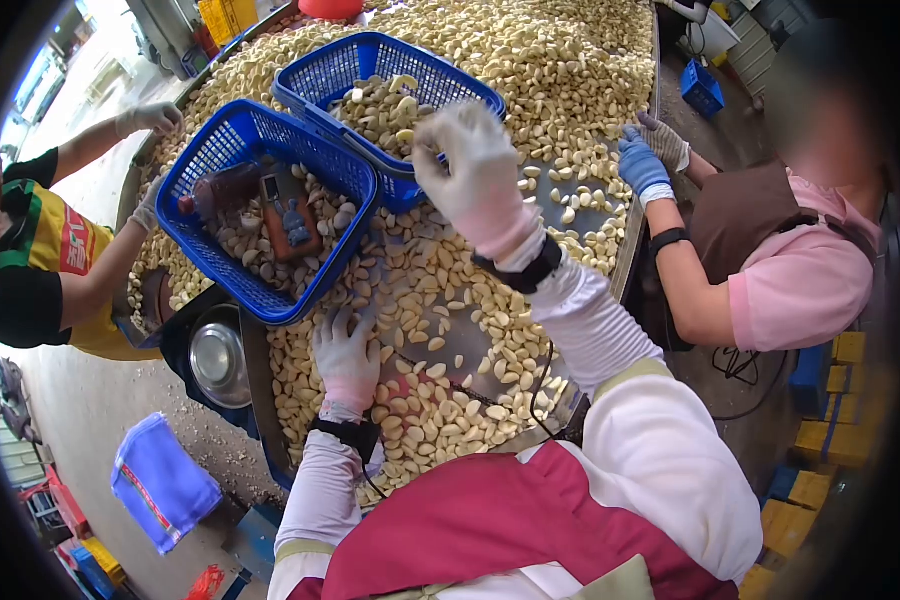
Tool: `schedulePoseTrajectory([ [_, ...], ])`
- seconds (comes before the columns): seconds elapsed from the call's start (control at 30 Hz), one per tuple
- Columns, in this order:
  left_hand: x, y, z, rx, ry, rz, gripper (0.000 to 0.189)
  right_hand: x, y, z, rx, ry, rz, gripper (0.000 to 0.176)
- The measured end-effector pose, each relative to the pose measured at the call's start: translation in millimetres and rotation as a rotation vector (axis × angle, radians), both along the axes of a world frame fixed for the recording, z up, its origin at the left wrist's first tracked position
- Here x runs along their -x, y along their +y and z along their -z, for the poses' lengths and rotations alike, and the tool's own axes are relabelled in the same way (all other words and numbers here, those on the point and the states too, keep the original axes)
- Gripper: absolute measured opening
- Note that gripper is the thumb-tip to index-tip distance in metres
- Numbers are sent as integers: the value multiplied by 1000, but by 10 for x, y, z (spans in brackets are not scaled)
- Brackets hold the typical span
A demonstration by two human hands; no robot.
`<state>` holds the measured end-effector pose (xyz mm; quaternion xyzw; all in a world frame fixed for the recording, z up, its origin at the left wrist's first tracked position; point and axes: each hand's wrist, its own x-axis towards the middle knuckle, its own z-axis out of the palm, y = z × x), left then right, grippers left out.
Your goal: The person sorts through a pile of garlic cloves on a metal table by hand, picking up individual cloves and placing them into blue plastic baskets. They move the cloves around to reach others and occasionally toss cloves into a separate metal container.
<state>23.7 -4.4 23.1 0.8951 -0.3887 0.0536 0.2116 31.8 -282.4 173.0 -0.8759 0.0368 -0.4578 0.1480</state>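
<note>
Peeled garlic cloves lie spread over the metal table in front of me. My left hand, in a white glove, rests on the cloves with its fingers spread, just below the front blue basket. My right hand, also gloved, is raised at the near right edge of the rear blue basket. Its thumb and fingers are curled together; what they hold, if anything, is hidden. Duller cloves lie in the rear basket. The front one holds more cloves, a reddish bottle and an orange item.
A person on the left has gloved hands at the table edge. Opposite on the right, another person's blue glove touches the cloves. A metal bowl sits at the left edge. A thin black cable crosses near me.
</note>
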Motion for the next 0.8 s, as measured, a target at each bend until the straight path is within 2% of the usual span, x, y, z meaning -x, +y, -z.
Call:
schedulePoseTrajectory([
  [0.03,-1,6,-1,-5,4,4,35,114,39,260,-105,131,-96,13],
  [0.07,-3,-7,-1,-7,11,3,35,261,62,492,-94,523,-76,22],
  [0.1,-1,-10,-9,-2,10,4,36,300,96,690,0,989,52,40],
  [0.13,13,-12,-19,-1,25,-5,36,418,125,810,-43,1070,6,66],
  [0.17,10,-14,-35,0,22,1,37,496,163,942,-62,1274,81,78],
  [0.2,-6,-20,-33,3,14,5,38,557,322,834,4,1355,62,82],
  [0.27,-13,12,-2,-6,23,7,40,720,478,979,-15,1367,-274,84],
  [0.3,-26,26,-27,-43,8,25,43,783,490,753,-74,1409,-413,80],
  [0.33,-36,49,-52,-72,-13,43,45,855,426,756,-25,1300,-367,78],
  [0.4,-18,163,-71,-125,16,47,43,938,64,671,-157,1299,-122,87],
  [0.47,37,288,-69,-183,23,5,43,1215,-125,589,-28,1474,29,103],
  [0.5,88,364,-90,-199,20,-3,44,1377,-58,627,-192,1513,37,114],
  [0.53,138,447,-112,-200,22,-1,44,1554,42,707,-111,1545,9,116],
  [0.6,239,588,-144,-259,114,-18,45,1672,354,604,-33,1736,-102,106],
  [0.67,356,629,-155,-260,171,-21,48,1809,654,662,-162,1746,-320,94],
  [0.7,440,610,-139,-180,171,-37,50,1817,793,677,-165,1746,-322,94],
  [0.73,511,545,-176,-99,168,-55,53,1800,922,688,-169,1720,-451,89],
  [0.77,593,492,-255,-207,208,65,57,1760,1018,691,-173,1691,-578,84],
  [0.8,654,418,-257,-205,180,217,60,1652,1043,635,-322,1652,-622,66],
])
